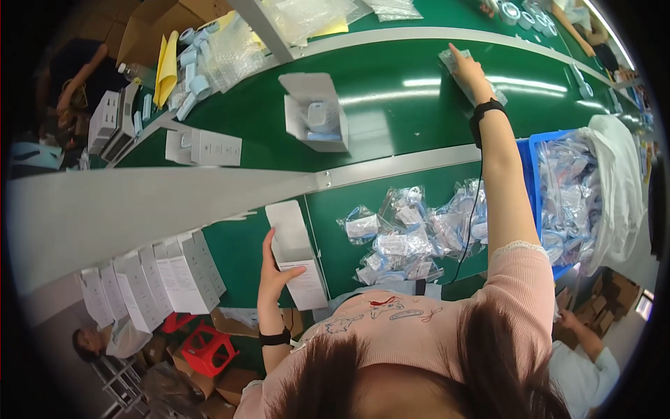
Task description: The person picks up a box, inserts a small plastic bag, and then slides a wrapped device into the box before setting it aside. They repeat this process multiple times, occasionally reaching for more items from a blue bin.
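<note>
Near the front edge of the green bench, my left hand (275, 271) holds an upright white carton (299, 255) by its side. The thumb lies across the printed front, with the fingers along the left edge. The carton's top flap stands raised. My right arm stretches far across the bench. My right hand (466, 70) grips a clear bubble-wrap packet (497, 93) at the far side; its fingers partly cover the packet, and the contents are unclear. Between my arms lie several clear bags (405, 241) with blue-and-white parts and paper slips.
An open white carton (317, 126) with a pale device inside stands mid-bench; another carton (216, 146) lies to its left. A metal rail (391, 162) crosses the bench. At right is a blue bin (536, 188) of bagged parts. White cartons (185, 276) line the left. Other people work nearby.
</note>
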Tool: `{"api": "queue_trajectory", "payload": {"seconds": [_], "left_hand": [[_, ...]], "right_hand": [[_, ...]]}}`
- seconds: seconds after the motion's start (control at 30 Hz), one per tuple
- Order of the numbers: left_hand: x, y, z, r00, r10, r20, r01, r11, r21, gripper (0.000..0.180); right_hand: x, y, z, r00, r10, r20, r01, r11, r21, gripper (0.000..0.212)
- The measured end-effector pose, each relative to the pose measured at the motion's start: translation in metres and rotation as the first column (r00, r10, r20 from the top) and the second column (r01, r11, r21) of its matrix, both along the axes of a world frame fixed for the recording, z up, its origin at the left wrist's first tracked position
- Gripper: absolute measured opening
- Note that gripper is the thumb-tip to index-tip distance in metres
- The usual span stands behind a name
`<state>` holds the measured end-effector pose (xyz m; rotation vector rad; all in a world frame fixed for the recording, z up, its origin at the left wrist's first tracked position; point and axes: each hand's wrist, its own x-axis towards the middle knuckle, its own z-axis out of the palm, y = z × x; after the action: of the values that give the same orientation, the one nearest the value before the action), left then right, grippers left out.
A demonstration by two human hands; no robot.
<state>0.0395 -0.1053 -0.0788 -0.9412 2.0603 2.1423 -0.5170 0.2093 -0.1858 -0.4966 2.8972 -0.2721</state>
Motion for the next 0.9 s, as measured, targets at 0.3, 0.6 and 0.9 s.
{"api": "queue_trajectory", "payload": {"seconds": [0.3,0.6,0.9], "left_hand": [[-0.021,0.045,0.028,0.991,-0.087,-0.097,0.019,0.834,-0.552,0.076],[-0.04,0.087,0.031,0.93,-0.058,-0.363,-0.197,0.754,-0.626,0.082],[-0.038,0.096,0.02,0.845,0.05,-0.533,-0.448,0.611,-0.652,0.076]], "right_hand": [[0.143,-0.06,0.095,0.934,0.177,0.309,0.272,0.205,-0.94,0.06],[0.354,-0.15,0.187,0.948,0.271,0.164,0.296,-0.572,-0.765,0.046],[0.416,-0.148,0.194,0.867,0.24,-0.437,-0.495,0.316,-0.809,0.038]]}}
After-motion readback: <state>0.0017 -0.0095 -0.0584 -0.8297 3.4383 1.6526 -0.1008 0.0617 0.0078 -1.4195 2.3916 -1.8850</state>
